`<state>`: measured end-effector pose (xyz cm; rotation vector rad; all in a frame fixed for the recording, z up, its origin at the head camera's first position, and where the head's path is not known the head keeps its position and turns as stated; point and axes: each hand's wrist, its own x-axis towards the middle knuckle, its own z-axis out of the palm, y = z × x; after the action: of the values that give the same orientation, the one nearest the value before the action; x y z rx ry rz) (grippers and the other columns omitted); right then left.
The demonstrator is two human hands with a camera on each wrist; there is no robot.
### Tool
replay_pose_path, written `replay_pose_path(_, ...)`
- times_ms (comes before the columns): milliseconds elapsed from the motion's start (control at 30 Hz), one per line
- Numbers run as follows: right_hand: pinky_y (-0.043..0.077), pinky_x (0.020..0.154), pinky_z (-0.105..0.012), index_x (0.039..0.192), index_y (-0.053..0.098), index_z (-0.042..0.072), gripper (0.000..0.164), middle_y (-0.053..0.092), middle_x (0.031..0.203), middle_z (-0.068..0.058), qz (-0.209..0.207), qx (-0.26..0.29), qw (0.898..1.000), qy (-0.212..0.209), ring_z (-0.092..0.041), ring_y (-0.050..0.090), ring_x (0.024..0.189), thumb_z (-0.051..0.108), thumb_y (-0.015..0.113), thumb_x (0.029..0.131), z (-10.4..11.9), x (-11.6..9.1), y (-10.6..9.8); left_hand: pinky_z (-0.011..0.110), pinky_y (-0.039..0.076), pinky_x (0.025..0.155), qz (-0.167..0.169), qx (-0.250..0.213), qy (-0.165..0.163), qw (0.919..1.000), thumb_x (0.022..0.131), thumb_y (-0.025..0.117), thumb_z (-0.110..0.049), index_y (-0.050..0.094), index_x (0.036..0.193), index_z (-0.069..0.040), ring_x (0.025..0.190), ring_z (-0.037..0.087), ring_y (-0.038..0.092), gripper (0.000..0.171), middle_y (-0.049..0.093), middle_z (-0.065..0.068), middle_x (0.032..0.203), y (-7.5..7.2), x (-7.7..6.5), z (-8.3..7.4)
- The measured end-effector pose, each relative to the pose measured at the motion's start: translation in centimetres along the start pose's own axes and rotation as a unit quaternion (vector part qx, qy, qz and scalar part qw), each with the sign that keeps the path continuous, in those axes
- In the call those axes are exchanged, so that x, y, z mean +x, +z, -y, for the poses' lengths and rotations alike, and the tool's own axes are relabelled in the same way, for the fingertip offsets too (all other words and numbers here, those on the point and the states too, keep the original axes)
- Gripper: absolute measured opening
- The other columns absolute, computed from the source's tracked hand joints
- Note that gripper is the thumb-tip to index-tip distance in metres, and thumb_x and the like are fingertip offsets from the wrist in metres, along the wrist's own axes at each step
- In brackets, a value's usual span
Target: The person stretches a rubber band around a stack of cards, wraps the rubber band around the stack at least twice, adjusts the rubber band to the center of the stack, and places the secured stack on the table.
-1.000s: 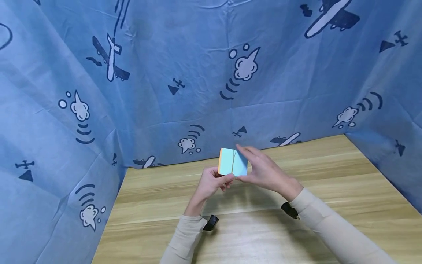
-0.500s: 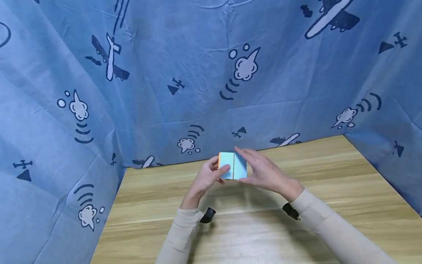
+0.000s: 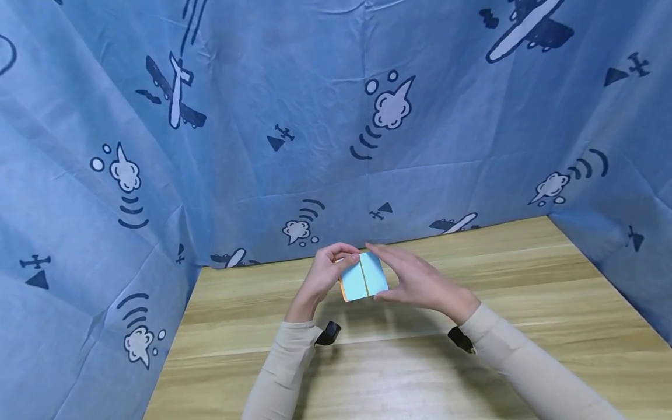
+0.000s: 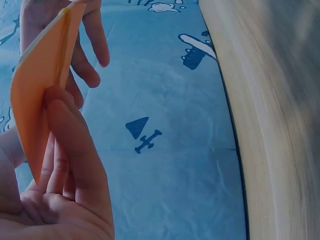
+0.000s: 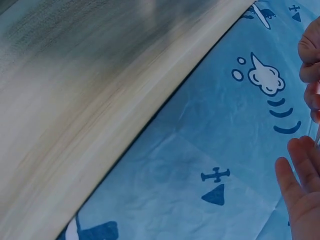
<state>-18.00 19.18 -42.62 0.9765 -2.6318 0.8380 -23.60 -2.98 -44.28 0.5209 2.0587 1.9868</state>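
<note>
A thin square stack of cards or paper, pale blue in front and orange behind, is held up over the table. A narrow yellowish rubber band runs down its middle. My left hand pinches the upper left part, thumb on the blue face and a curled fingertip against the orange back at the band. My right hand spans the right side, thumb at the lower corner and fingers at the top edge. In the right wrist view the right hand's fingers look fairly straight; the stack is mostly outside that view.
The wood-grain table spreads beneath both hands. Blue cloth printed with planes and clouds hangs behind it and along both sides. A black wrist camera sits at the left cuff, another camera at the right.
The left hand has moved from the stack's bottom edge up its left side to the top. The stack has lowered a little and tilted; the band now sits straight. The right hand stays nearly in place.
</note>
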Motion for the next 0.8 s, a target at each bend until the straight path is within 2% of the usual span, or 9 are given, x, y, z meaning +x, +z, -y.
replay_pose_path(167, 0.045, 0.105, -0.048, 0.149, 0.045, 0.001, 0.096, 0.053, 0.145, -0.014, -0.008, -0.004, 1.000, -0.008, -0.031, 0.051, 0.131, 0.030, 0.094, 0.071, -0.5, 0.0, 0.3, 0.023, 0.052, 0.056, -0.002, -0.009, -0.003, 1.0000, 0.096, 0.063, 0.003, 0.062, 0.108, 0.015, 0.066, 0.010, 0.060, 0.017, 0.069, -0.003, 0.079, 0.0, 0.1, -0.1)
replay_pose_path(433, 0.045, 0.104, -0.052, 0.151, 0.043, 0.003, 0.098, 0.050, 0.148, -0.014, 0.004, -0.006, 1.000, 0.023, -0.034, 0.050, 0.132, 0.035, 0.092, 0.072, -0.7, -0.3, 0.1, 0.025, 0.054, 0.054, 0.004, -0.011, 0.003, 0.9999, 0.096, 0.066, -0.001, 0.062, 0.109, 0.014, 0.063, 0.011, 0.061, 0.020, 0.070, 0.003, 0.084, 0.3, -1.2, -2.1)
replay_pose_path(667, 0.046, 0.103, -0.051, 0.148, 0.045, 0.001, 0.093, 0.052, 0.145, -0.016, 0.004, -0.023, 0.999, 0.036, -0.034, 0.051, 0.131, 0.034, 0.091, 0.074, -1.0, -0.3, 0.0, 0.025, 0.053, 0.051, 0.002, -0.015, 0.010, 0.9998, 0.096, 0.065, -0.001, 0.062, 0.110, 0.014, 0.061, 0.011, 0.061, 0.020, 0.069, 0.001, 0.083, 0.1, -1.2, -1.8)
replay_pose_path(800, 0.049, 0.099, -0.051, 0.144, 0.051, 0.001, 0.090, 0.055, 0.140, -0.015, -0.004, -0.040, 0.999, 0.031, -0.033, 0.055, 0.125, 0.037, 0.091, 0.072, -1.3, -0.2, 0.2, 0.027, 0.052, 0.053, -0.006, 0.004, -0.001, 1.0000, 0.097, 0.065, -0.003, 0.062, 0.113, 0.013, 0.064, 0.012, 0.060, 0.022, 0.070, 0.010, 0.089, -0.1, -0.7, -0.8)
